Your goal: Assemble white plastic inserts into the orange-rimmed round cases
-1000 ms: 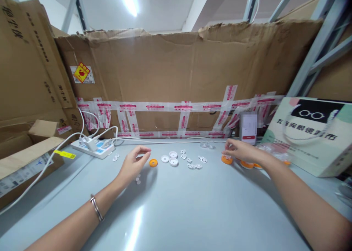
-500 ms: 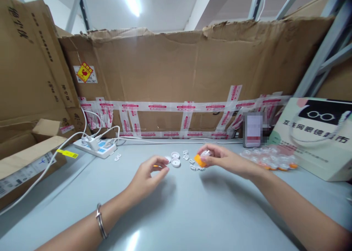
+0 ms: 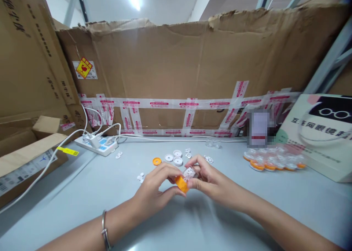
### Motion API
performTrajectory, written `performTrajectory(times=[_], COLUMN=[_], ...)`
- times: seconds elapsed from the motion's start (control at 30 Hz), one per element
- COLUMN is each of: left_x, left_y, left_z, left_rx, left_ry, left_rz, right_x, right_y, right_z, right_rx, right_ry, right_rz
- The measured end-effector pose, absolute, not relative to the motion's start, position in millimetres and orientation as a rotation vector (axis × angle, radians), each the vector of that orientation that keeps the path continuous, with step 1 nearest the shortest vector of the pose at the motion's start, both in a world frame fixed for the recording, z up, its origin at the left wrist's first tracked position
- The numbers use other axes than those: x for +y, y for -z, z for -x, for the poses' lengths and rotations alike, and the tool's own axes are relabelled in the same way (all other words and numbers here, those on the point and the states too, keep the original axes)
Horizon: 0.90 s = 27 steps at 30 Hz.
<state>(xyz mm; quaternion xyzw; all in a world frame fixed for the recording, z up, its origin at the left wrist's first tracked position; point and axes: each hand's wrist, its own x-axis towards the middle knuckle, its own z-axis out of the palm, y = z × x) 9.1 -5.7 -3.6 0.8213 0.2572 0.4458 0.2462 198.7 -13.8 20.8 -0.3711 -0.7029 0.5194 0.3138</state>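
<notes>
My left hand (image 3: 157, 186) and my right hand (image 3: 209, 178) meet above the table, both closed on one small orange-and-clear plastic piece (image 3: 182, 184). My left fingers and thumb grip its orange end; the right ones hold the clear end, where white patterned parts show. Just behind the hands lie an orange ring-shaped cap (image 3: 157, 161) and several white round caps (image 3: 178, 160). Small white cut-out discs (image 3: 209, 159) are scattered beyond my right hand. Little white pieces (image 3: 141, 177) rest left of my left hand, partly hidden by it.
Several finished-looking clear pieces with orange and white bases (image 3: 271, 163) stand grouped at the right, before a blurred phone (image 3: 259, 128) and a printed paper bag (image 3: 316, 141). A power strip (image 3: 103, 148) and an open carton (image 3: 30, 159) are at left. Cardboard (image 3: 165, 64) walls the back.
My right hand has brought the orange-and-clear piece left and nearer. My left hand has moved in and now grips it too. The orange cap shows on the table. The view has shifted slightly.
</notes>
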Motion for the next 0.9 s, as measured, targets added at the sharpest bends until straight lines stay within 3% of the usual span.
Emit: performTrajectory(times=[0.3, 0.57, 0.9], left_x=[-9, -6, -6], left_y=[3, 2, 1], left_z=[-6, -16, -15], left_rx=[0.601, 0.680, 0.785], left_ry=[-1.262, -1.100, -1.143], left_rz=[-2.312, -1.418, -1.385], right_x=[-21, -19, -13], right_y=[-15, -8, -10], right_z=[-200, -189, -190], right_rx=[-2.006, -1.747, -1.869], right_ry=[-1.178, -1.100, -0.936], right_rz=[1.011, 1.058, 1.017])
